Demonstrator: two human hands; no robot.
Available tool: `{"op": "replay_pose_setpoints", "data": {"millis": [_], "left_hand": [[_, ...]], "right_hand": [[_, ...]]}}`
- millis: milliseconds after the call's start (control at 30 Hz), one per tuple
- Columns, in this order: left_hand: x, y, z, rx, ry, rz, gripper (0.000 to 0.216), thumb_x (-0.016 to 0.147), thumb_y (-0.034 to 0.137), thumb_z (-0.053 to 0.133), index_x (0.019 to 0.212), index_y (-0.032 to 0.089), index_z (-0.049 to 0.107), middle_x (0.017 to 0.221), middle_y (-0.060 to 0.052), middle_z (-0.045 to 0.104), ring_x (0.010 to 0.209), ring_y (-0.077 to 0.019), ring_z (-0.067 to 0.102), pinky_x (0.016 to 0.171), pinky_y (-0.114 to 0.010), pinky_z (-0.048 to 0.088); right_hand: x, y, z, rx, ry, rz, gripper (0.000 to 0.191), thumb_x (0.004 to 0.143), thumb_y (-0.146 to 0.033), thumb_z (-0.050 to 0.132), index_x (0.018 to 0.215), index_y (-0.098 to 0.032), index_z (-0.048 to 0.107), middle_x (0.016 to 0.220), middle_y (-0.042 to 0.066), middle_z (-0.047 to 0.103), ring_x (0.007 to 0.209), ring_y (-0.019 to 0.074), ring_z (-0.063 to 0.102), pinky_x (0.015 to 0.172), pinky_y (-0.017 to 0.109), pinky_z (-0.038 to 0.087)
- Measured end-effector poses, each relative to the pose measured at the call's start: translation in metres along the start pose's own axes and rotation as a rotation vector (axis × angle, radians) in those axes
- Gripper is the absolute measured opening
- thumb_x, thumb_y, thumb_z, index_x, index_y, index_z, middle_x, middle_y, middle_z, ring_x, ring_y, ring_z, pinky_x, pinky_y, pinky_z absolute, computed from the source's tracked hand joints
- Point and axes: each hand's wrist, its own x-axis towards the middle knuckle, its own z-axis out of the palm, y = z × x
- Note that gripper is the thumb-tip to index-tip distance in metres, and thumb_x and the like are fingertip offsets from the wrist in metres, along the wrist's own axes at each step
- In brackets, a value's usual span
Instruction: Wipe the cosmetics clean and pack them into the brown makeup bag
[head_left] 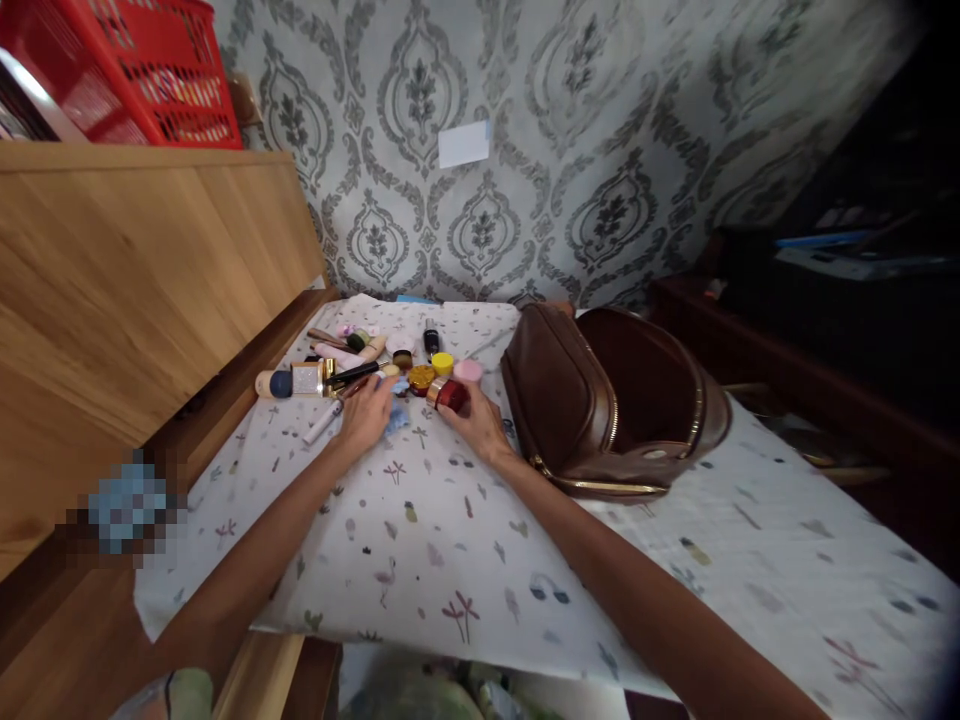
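My right hand (480,424) grips a small red jar (451,396) with a gold-coloured end, tilted just above the tablecloth. Light blue cloth (397,418) bunches under the fingers of my left hand (367,414), which are closed on it. Close by stand an amber jar (421,380), a small yellow-topped pot (442,363) and a pink round container (468,371). Further back is a black bottle (431,338). Beside my left hand lie a black pen-like tube (352,373), a glittery square case (307,379) and a blue-capped bottle (280,384).
A brown leather bag (555,390) gapes unzipped on the right of the patterned tablecloth (435,560). On the left, a wooden cabinet (150,270) carries a red plastic basket (180,90). The patterned wall (480,230) rises behind the table.
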Motion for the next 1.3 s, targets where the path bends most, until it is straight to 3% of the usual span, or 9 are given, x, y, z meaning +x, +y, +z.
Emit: {"op": "replay_pose_setpoints", "data": {"millis": [67, 167, 333, 533, 833, 1000, 1200, 1300], "left_hand": [[0.001, 0.004, -0.001, -0.181, 0.117, 0.03, 0.04, 0.102, 0.021, 0.04, 0.139, 0.02, 0.054, 0.127, -0.011, 0.064, 0.116, -0.0255, 0.062, 0.098, -0.036, 0.05], [-0.003, 0.012, -0.005, -0.486, 0.283, 0.185, 0.037, 0.103, 0.025, 0.04, 0.135, 0.019, 0.057, 0.128, -0.011, 0.065, 0.119, -0.0239, 0.061, 0.104, -0.036, 0.047], [-0.019, 0.029, 0.0, -0.525, 0.219, 0.416, 0.036, 0.105, 0.034, 0.039, 0.129, 0.021, 0.064, 0.122, -0.01, 0.065, 0.117, -0.0226, 0.061, 0.103, -0.036, 0.049], [-0.022, 0.035, 0.017, -0.668, 0.225, 0.372, 0.038, 0.106, 0.031, 0.035, 0.129, 0.018, 0.063, 0.12, -0.011, 0.065, 0.115, -0.0204, 0.063, 0.103, -0.035, 0.05], [-0.035, 0.028, 0.021, -0.413, 0.251, 0.363, 0.046, 0.106, 0.033, 0.036, 0.147, 0.02, 0.051, 0.13, -0.014, 0.056, 0.121, -0.0249, 0.059, 0.102, -0.039, 0.052], [-0.037, 0.029, 0.022, -0.292, 0.3, 0.401, 0.045, 0.105, 0.031, 0.037, 0.147, 0.023, 0.051, 0.123, -0.013, 0.058, 0.111, -0.0236, 0.061, 0.09, -0.034, 0.056], [-0.035, 0.027, 0.019, -0.381, 0.369, 0.49, 0.037, 0.104, 0.025, 0.042, 0.136, 0.022, 0.061, 0.115, -0.011, 0.062, 0.102, -0.0202, 0.063, 0.086, -0.032, 0.056], [-0.035, 0.025, 0.016, -0.475, 0.397, 0.527, 0.032, 0.102, 0.024, 0.047, 0.127, 0.02, 0.066, 0.11, -0.011, 0.063, 0.101, -0.02, 0.063, 0.087, -0.033, 0.055]], "right_hand": [[-0.002, -0.002, 0.0, 0.064, 0.004, -0.005, 0.049, 0.079, -0.037, 0.071, 0.124, -0.021, 0.059, 0.115, 0.01, 0.072, 0.102, 0.0271, 0.068, 0.091, 0.042, 0.055], [-0.01, -0.006, -0.002, 0.139, -0.02, -0.072, 0.05, 0.075, -0.03, 0.073, 0.123, -0.021, 0.06, 0.118, 0.009, 0.071, 0.103, 0.0262, 0.067, 0.092, 0.042, 0.055], [-0.03, -0.008, -0.011, 0.086, -0.11, -0.205, 0.06, 0.073, -0.02, 0.075, 0.13, -0.021, 0.059, 0.122, 0.01, 0.068, 0.11, 0.0275, 0.066, 0.098, 0.044, 0.053], [-0.043, -0.006, -0.015, 0.032, -0.111, -0.263, 0.064, 0.075, -0.017, 0.075, 0.136, -0.021, 0.056, 0.133, 0.012, 0.063, 0.121, 0.0285, 0.061, 0.105, 0.047, 0.051], [-0.042, -0.006, -0.016, 0.113, -0.131, -0.171, 0.067, 0.077, -0.022, 0.077, 0.14, -0.025, 0.056, 0.137, 0.012, 0.062, 0.124, 0.029, 0.06, 0.107, 0.049, 0.05], [-0.037, -0.001, -0.016, 0.318, -0.121, -0.003, 0.063, 0.078, -0.037, 0.078, 0.135, -0.021, 0.055, 0.129, 0.012, 0.067, 0.104, 0.0269, 0.07, 0.096, 0.047, 0.057], [-0.033, 0.0, -0.018, 0.413, -0.127, 0.014, 0.06, 0.075, -0.045, 0.08, 0.124, -0.022, 0.055, 0.124, 0.011, 0.069, 0.102, 0.025, 0.07, 0.092, 0.044, 0.058], [-0.035, -0.005, -0.021, 0.371, -0.151, -0.043, 0.054, 0.081, -0.051, 0.074, 0.121, -0.022, 0.054, 0.121, 0.01, 0.069, 0.101, 0.024, 0.069, 0.092, 0.044, 0.057]]}}
